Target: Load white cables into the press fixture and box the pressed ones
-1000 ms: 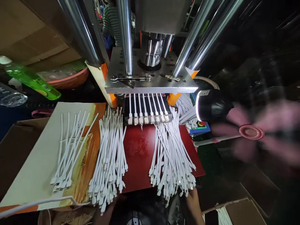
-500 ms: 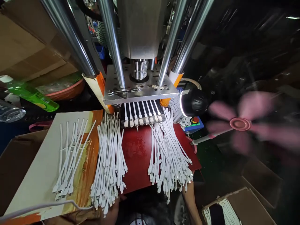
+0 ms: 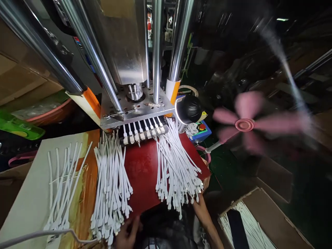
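Note:
My left hand (image 3: 127, 234) is low in the view, in shadow, by the lower ends of the left bundle of white USB cables (image 3: 111, 186). Its thumb stands apart from the fingers, and I see nothing held. My right hand (image 3: 200, 207) is at the lower right end of the right bundle of white cables (image 3: 176, 166), its fingers mostly hidden under the plugs. Ahead, a black mold (image 3: 142, 130) holds a row of several white cable ends under the steel plate (image 3: 140, 112) of a press.
A pale board (image 3: 31, 173) with several loose cables lies left, a grey cord (image 3: 33, 236) crossing its front. A lamp (image 3: 190, 110) and spinning pink fan (image 3: 244, 125) stand right. Lower right is a carton (image 3: 275, 221) of cables. A green bottle (image 3: 20, 128) lies left.
The view has swung to the right, so the press and bundles appear further left. My left hand and right hand show more clearly at the bundles' lower ends.

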`<state>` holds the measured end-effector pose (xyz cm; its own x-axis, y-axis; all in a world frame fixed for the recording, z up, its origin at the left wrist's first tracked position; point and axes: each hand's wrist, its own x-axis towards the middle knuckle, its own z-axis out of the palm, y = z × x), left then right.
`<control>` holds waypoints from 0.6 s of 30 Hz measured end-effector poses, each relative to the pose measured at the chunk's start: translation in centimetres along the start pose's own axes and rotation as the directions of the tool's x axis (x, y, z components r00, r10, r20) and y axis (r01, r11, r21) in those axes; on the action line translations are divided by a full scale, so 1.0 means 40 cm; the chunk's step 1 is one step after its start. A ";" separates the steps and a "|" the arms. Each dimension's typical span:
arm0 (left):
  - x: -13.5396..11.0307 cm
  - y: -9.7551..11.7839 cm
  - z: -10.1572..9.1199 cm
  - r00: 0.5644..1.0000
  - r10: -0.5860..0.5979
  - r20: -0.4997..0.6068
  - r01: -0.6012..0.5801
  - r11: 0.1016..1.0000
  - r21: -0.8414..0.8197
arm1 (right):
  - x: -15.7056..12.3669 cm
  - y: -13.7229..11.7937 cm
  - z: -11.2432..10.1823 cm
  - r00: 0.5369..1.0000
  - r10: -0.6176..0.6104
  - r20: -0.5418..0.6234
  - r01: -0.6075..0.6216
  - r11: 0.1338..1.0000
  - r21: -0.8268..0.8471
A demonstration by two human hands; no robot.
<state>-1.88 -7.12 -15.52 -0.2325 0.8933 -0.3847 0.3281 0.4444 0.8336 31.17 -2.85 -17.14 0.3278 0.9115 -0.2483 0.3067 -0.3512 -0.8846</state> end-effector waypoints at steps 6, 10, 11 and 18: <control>0.002 0.111 0.076 0.852 0.150 0.501 -0.155 0.987 -0.033 | -0.153 -0.085 -0.005 0.825 0.045 0.564 -0.232 0.936 0.264; -0.012 0.235 0.131 0.771 0.186 0.610 -0.109 0.981 -0.161 | -0.159 -0.173 0.018 0.874 0.036 0.485 -0.220 0.919 0.327; -0.014 0.257 0.146 0.785 0.191 0.590 -0.091 0.977 -0.194 | -0.151 -0.193 0.026 0.888 0.028 0.459 -0.204 0.918 0.339; -0.019 0.278 0.211 0.875 0.149 0.461 -0.025 0.964 -0.264 | -0.128 -0.270 0.052 0.963 0.027 0.269 -0.132 0.916 0.380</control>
<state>9.69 -2.29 -9.29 0.2673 0.8787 -0.3955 0.0804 0.3886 0.9179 24.31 -3.29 -7.14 0.0831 0.9257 -0.3691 -0.1017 -0.3605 -0.9272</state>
